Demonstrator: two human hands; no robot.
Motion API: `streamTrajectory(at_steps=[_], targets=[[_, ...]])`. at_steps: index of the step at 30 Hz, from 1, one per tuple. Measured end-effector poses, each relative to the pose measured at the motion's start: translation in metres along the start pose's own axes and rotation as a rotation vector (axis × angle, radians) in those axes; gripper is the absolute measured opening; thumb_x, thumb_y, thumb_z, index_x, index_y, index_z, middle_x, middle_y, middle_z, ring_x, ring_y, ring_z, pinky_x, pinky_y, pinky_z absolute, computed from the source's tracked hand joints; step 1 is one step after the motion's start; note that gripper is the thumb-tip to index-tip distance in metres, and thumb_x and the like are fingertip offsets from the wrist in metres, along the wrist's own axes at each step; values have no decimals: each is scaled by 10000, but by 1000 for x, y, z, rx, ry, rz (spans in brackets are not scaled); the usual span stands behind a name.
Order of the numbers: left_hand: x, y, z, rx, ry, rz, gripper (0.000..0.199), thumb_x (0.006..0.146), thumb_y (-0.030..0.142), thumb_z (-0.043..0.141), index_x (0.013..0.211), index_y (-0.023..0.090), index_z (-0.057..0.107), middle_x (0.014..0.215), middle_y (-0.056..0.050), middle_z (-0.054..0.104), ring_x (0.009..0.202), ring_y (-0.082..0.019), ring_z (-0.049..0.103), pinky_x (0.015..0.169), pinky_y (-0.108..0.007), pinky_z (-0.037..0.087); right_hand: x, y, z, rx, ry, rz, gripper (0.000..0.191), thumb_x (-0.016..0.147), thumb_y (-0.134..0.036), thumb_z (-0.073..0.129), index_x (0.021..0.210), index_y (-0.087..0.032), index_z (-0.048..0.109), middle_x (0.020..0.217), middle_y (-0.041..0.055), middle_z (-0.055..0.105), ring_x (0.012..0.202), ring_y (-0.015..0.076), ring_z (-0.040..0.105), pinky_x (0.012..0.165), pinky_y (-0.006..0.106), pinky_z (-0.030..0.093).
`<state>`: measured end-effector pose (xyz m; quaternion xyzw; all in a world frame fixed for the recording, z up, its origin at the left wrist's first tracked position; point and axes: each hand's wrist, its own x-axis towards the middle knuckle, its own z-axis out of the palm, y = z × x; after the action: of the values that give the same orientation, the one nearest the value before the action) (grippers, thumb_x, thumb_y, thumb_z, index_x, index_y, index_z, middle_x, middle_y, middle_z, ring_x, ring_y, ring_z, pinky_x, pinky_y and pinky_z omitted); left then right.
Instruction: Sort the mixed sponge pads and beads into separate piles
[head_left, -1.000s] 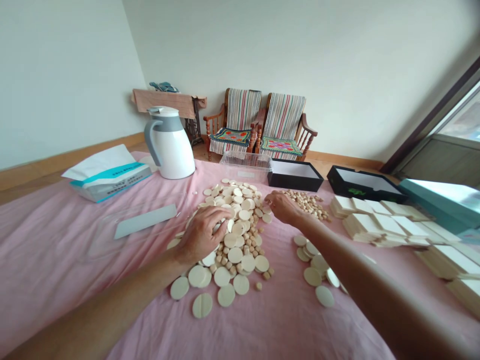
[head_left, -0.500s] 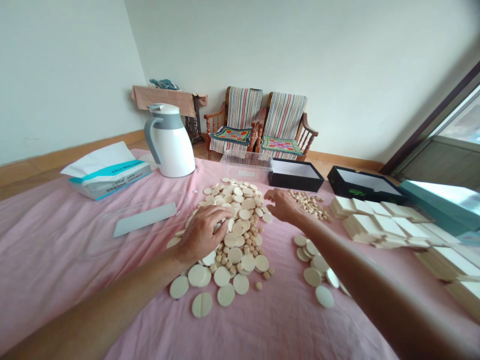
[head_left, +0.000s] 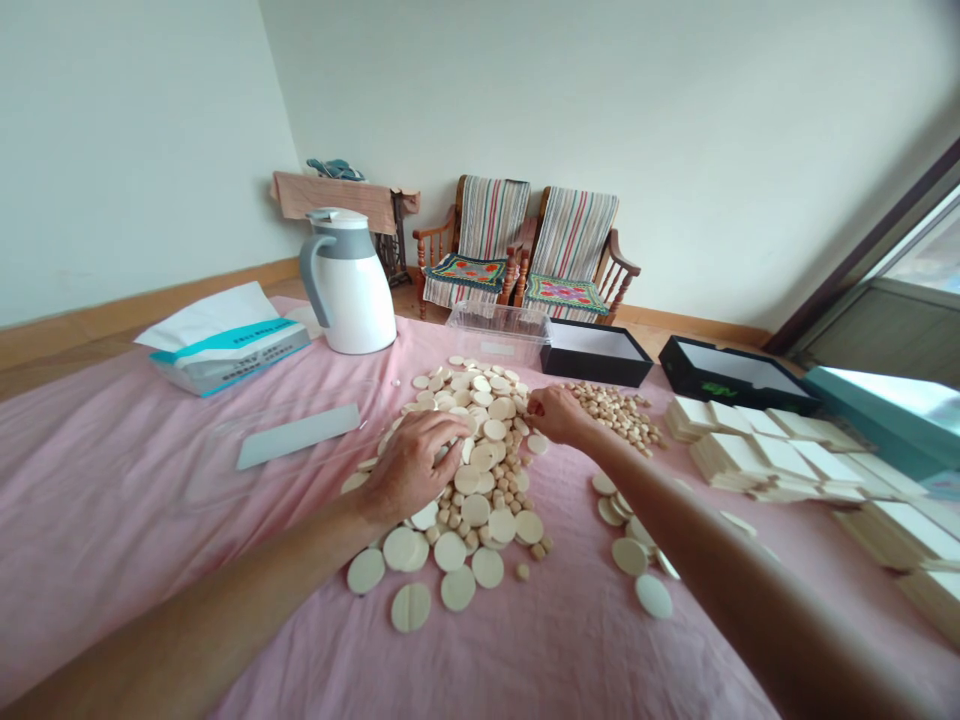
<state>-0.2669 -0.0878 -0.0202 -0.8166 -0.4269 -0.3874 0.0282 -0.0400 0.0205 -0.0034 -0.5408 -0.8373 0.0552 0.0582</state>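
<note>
Head view, nearest first. My left hand rests on the near side of the main heap, fingers together and curved over the discs; I cannot tell whether they grip anything. My right hand is at the heap's far right edge, fingertips drawn together; I cannot tell whether they pinch a piece.

The pale wooden discs lie in a loose, overlapping heap of mixed diameters on the pink cloth, with small round pegs scattered among them. A few discs lean on their neighbours. Risk: pressure from my left hand could tip those leaning discs and slide the heap outward. The pegs could roll loose on the cloth's soft folds, and one peg already lies apart.

To the right, a smaller group of discs lies under my right forearm, where a careless sweep could knock it. A separate peg heap lies just beyond my right hand, close enough for stray pieces to mix with the main heap.

Farther off are stacked pale rectangular slabs, two open black boxes, a clear plastic tub, and a white-and-grey jug.
</note>
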Motion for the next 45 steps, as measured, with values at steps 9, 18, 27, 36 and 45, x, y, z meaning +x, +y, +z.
streamTrajectory(at_steps=[9, 18, 27, 36, 45], targets=[[1, -1, 1, -5, -2, 8, 160, 874, 137, 519, 959, 198, 639, 999, -52, 704, 963, -204, 644, 854, -365, 474, -38, 22, -35, 300, -83, -157, 144, 714, -102, 546, 765, -148, 672, 725, 28, 679, 666, 126, 603, 611, 212, 432], [1, -1, 1, -3, -14, -5, 172, 868, 131, 515, 956, 202, 645, 1012, -41, 709, 994, -203, 646, 887, -364, 470, -98, 40, -76, 298, -705, -321, 157, 714, -199, 621, 830, -137, 705, 816, 50, 689, 744, 161, 614, 661, 247, 461], [0, -2, 2, -9, -15, -18, 172, 871, 135, 511, 953, 198, 648, 1015, -46, 708, 990, -201, 646, 892, -365, 477, -73, 42, -65, 306, -366, -255, 151, 728, -115, 531, 789, -148, 666, 781, 35, 676, 715, 144, 595, 631, 237, 428], [1, 0, 0, 0, -29, -26, 175, 874, 144, 516, 966, 203, 652, 1009, -43, 707, 979, -201, 646, 892, -370, 476, -94, 23, -33, 64, -296, -257, 191, 732, -88, 551, 872, -181, 640, 873, 52, 654, 794, 170, 568, 684, 259, 396], [0, -2, 1, -8, -23, -23, 168, 874, 147, 520, 967, 205, 648, 1016, -42, 707, 995, -197, 641, 902, -363, 473, -59, 73, -34, -84, 147, 65, 169, 745, -72, 483, 795, -161, 618, 788, 67, 605, 711, 168, 547, 635, 259, 352]])
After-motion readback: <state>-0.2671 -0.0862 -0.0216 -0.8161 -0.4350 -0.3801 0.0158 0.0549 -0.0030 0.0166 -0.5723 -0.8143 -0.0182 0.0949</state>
